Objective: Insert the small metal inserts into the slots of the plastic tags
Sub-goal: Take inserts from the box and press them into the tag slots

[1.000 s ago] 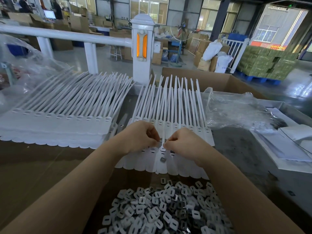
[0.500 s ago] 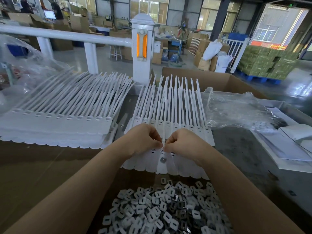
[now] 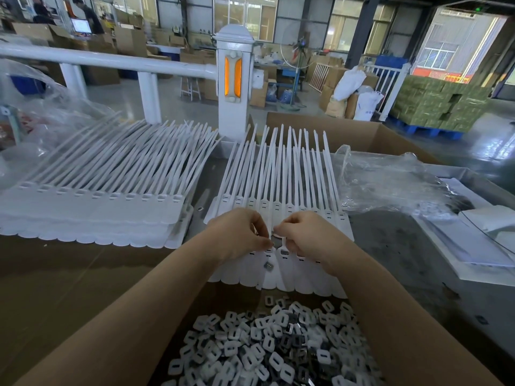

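Observation:
A sheet of joined white plastic tags [image 3: 281, 190] with long straps lies in front of me. My left hand [image 3: 239, 232] and my right hand [image 3: 303, 234] meet over its slot row, fingers curled and pinching at one tag's slot [image 3: 283, 252]. What sits between the fingertips is too small to name. One metal insert [image 3: 268, 266] lies loose on the tag flaps below my hands. A heap of small metal inserts [image 3: 267, 346] fills a box at the bottom of the view.
A thicker stack of white tag sheets [image 3: 92, 196] lies to the left. Crumpled clear plastic [image 3: 390, 185] and an open cardboard box [image 3: 362, 135] sit at right, white sheets [image 3: 473, 240] beyond. A white railing post [image 3: 235, 79] stands behind the table.
Both hands have stayed together over the slot row, with only small finger shifts. The loose insert on the flaps has not moved.

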{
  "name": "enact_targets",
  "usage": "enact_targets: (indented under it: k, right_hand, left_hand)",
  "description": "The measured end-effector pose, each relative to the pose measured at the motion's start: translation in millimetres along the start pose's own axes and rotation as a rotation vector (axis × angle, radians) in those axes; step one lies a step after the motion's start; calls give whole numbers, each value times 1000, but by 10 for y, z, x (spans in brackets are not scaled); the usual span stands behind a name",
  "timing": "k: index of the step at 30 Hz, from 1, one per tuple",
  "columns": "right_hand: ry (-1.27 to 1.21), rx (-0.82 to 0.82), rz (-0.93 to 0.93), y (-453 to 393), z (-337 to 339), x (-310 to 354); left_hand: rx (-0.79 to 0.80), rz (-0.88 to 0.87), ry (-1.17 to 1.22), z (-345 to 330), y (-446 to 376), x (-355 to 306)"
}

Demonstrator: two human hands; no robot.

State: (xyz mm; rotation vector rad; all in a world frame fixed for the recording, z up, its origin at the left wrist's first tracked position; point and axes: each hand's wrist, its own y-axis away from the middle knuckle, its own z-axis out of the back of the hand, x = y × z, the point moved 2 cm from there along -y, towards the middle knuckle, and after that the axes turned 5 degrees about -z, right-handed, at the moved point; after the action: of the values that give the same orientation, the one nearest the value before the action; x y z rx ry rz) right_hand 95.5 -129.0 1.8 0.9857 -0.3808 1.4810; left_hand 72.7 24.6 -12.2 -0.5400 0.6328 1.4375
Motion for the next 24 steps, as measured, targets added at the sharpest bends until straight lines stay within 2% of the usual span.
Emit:
enact_targets:
  k: [5, 9, 14, 18, 22, 24]
  right_hand:
    - [-45, 8, 4, -15, 9, -12]
    - [-172, 53, -37, -22, 50, -40]
    - [-337, 52, -93, -62, 113, -96]
    - [-467, 50, -132, -116, 151, -144]
    - [-564, 48, -189, -155, 176, -173]
    - [-551, 47, -196, -158, 177, -179]
  left_hand:
    - [-12, -116, -206, 8, 31, -56]
    - [38, -254, -278, -11, 41, -131]
    - [103, -393, -236, 4, 66, -91]
    - [56, -502, -174, 4, 131, -227]
    - [241, -611, -54, -205, 263, -525]
    - [318, -657, -100, -315, 309, -589]
